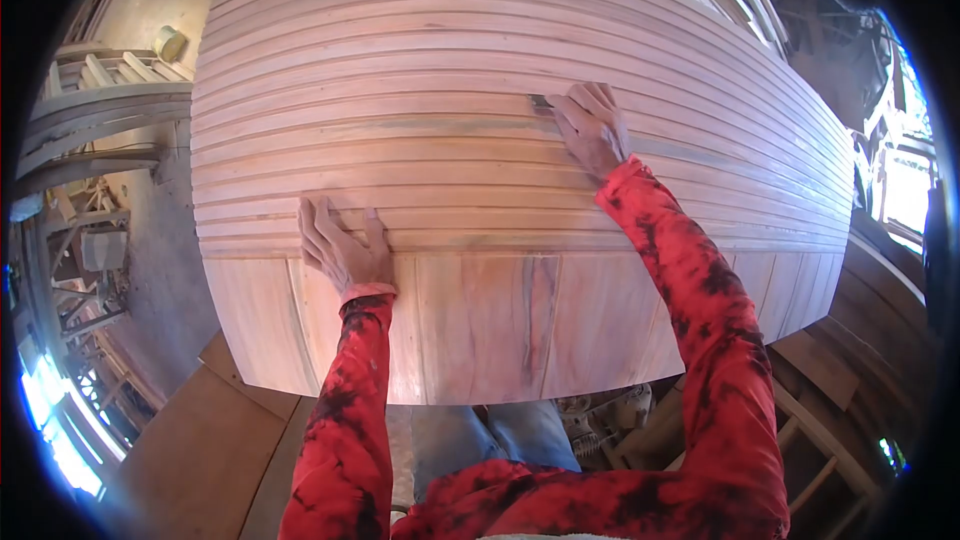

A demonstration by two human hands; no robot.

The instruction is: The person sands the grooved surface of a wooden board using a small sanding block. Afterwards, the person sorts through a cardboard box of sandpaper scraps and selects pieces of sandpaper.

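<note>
Curved timbers (pixel 110 120): piled at the left edge of the frame.
Yellow object (pixel 170 43): upper left, on the floor; too small to identify.
Left hand (pixel 347 245): left of centre, laid on the panel (pixel 470 180) with fingers spread, grasping nothing visible.
Panel: across the middle of the frame, long grooves running crosswise, plain boards along its lower edge.
Jeans (pixel 488 435): bottom centre, below the panel's edge.
Dark flat tool (pixel 540 102): above centre, its tip against the grooved face.
Right hand (pixel 593 128): right of centre, fingers closed around the tool.
Red sleeve (pixel 700 290): lower right, crossing the panel.
</note>
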